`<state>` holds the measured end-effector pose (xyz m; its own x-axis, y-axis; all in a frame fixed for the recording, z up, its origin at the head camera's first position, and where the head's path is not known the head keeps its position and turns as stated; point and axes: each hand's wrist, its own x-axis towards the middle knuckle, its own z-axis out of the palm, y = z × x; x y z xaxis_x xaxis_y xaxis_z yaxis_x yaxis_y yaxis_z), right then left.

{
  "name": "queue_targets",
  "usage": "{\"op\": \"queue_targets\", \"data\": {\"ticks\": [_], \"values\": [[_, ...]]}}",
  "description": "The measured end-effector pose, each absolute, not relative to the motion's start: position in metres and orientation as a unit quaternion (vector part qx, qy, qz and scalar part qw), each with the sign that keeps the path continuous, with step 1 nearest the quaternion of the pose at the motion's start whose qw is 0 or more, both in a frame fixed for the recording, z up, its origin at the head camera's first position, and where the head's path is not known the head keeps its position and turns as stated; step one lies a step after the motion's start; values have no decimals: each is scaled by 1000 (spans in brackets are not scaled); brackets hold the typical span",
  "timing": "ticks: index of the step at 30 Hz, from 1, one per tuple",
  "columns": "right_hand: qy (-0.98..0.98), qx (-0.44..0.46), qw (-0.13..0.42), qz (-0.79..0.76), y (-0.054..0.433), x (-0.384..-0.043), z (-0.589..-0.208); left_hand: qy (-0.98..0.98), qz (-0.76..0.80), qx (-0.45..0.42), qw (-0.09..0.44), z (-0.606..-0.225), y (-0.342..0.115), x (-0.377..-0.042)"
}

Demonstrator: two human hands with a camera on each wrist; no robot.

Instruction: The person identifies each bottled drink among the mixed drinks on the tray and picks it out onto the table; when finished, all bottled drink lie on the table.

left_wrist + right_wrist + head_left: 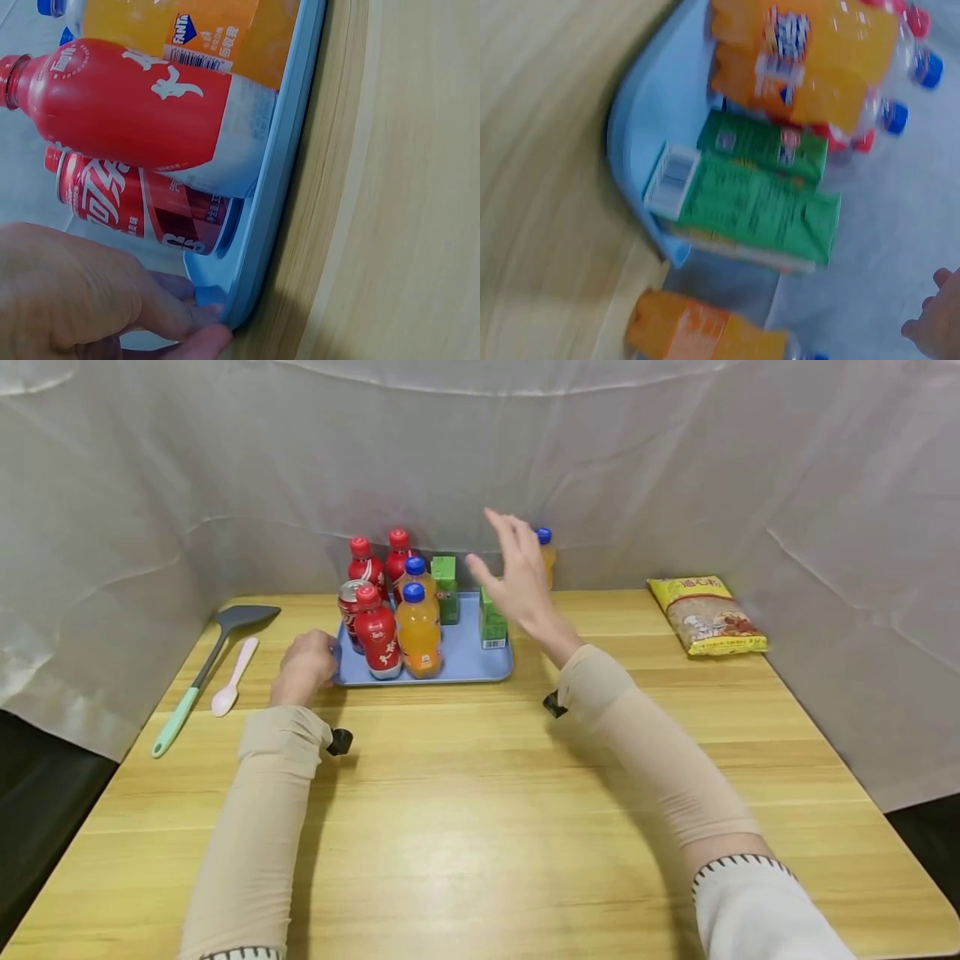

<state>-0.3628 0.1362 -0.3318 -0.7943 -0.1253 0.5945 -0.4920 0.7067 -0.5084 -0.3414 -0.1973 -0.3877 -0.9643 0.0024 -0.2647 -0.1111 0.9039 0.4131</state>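
Observation:
A blue tray (465,664) stands at the back of the table. It carries orange Fanta bottles (420,635), red bottles (377,635), a red soda can (347,610) and two green drink cartons (492,625). At the tray's left front corner, my left hand (306,662) pinches the rim between thumb and fingers, as the left wrist view shows. My right hand (519,578) is raised over the tray's right end with its fingers spread, holding nothing. Behind it, another orange Fanta bottle (705,330) stands outside the tray, just past its right edge.
To the left lie a spatula (212,672) with a mint handle and a pale pink spoon (236,678). A yellow bag of pasta (708,617) rests at the back right. Grey curtains (637,468) border the table behind and on both sides.

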Motion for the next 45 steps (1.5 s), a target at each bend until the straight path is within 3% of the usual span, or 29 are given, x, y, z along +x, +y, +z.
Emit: {"op": "queue_targets", "data": {"ticks": [6,12,25,33,45], "values": [[-919,215,250,214,102,-351,-345,972,201,-25,115,-387,-195,-341],[-940,221,216,145,78,-342,-363,963,230,-33,136,-385,-200,-343],[-935,213,206,194,71,-337,-379,972,205,-18,108,-386,-197,-341],[-928,223,218,204,73,-325,-384,969,210,-30,124,-392,-197,-335],[-902,201,203,325,80,-301,-359,968,221,-18,117,-392,-200,-338]]}}
